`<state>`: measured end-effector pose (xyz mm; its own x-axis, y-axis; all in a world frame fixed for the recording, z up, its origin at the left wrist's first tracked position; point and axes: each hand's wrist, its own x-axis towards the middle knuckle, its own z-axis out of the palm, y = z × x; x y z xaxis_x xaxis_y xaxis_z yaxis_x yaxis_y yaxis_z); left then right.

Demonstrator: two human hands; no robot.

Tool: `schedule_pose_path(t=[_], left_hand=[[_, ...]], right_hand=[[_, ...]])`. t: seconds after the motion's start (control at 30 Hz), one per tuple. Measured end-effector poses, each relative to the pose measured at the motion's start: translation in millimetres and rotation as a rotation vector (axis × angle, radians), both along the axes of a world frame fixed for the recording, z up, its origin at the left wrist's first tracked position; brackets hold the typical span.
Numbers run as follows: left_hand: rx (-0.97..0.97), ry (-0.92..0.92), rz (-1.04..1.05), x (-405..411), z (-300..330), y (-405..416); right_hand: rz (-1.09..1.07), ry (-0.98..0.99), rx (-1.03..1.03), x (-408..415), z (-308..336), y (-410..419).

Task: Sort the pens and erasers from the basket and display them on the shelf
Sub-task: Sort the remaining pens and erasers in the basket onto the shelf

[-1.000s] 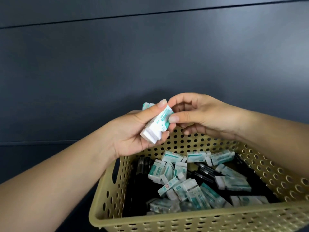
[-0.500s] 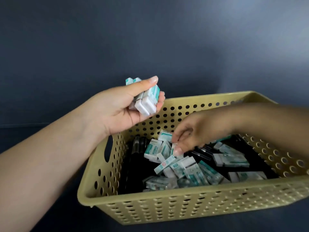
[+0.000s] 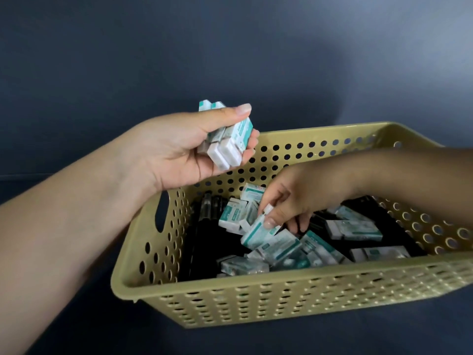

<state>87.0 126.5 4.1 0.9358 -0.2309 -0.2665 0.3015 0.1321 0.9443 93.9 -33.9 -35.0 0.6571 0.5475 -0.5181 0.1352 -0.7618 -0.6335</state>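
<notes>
left hand [image 3: 179, 147] grips erasers [image 3: 227, 144] | right hand [image 3: 289, 201] pinches eraser [image 3: 256, 230]

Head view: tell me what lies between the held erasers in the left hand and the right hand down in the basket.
In the head view, only the basket's perforated far wall shows between the stack of erasers in the left hand and the right hand, which pinches another eraser.

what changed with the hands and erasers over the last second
The right hand left the left hand's side, dropped into the basket and now pinches a loose eraser from the pile. The left hand drew back to the left, above the basket's rim, keeping its bundle of erasers. The black pens and the other erasers in the basket look undisturbed.
</notes>
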Motion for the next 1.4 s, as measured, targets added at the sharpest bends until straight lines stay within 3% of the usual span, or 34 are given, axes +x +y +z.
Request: schedule_pose_path(t=[0.1,0.23,0.37,0.47,0.7,0.9,1.13,1.2,1.3,1.4], left_hand=[[0.007,-0.041,0.002,-2,0,1],[-0.075,-0.073,0.075,-1,-1,2],[-0.227,-0.070,0.229,4,1,2],[-0.284,-0.030,0.201,6,2,2],[-0.297,-0.050,0.105,5,3,3],[-0.319,-0.067,0.043,4,4,4],[-0.126,-0.101,0.060,-2,5,2],[-0.061,-0.100,0.096,-2,4,1],[0.019,-0.085,0.075,-3,2,-1],[0.066,-0.099,0.028,-2,1,-2]], right_hand=[[-0.044,-0.052,0.112,3,14,-2],[-0.338,-0.115,0.549,5,38,-13],[-0.600,-0.423,0.856,7,48,-22],[-0.598,-0.535,0.994,1,50,-14],[-0.237,-0.812,0.697,-13,41,8],[-0.137,-0.898,0.627,-8,30,12],[-0.208,-0.659,0.722,-3,38,-5],[-0.222,-0.532,0.506,-4,41,-16],[0.061,-0.256,0.012,-8,31,-20],[0.173,-0.173,-0.125,-9,15,-10]])
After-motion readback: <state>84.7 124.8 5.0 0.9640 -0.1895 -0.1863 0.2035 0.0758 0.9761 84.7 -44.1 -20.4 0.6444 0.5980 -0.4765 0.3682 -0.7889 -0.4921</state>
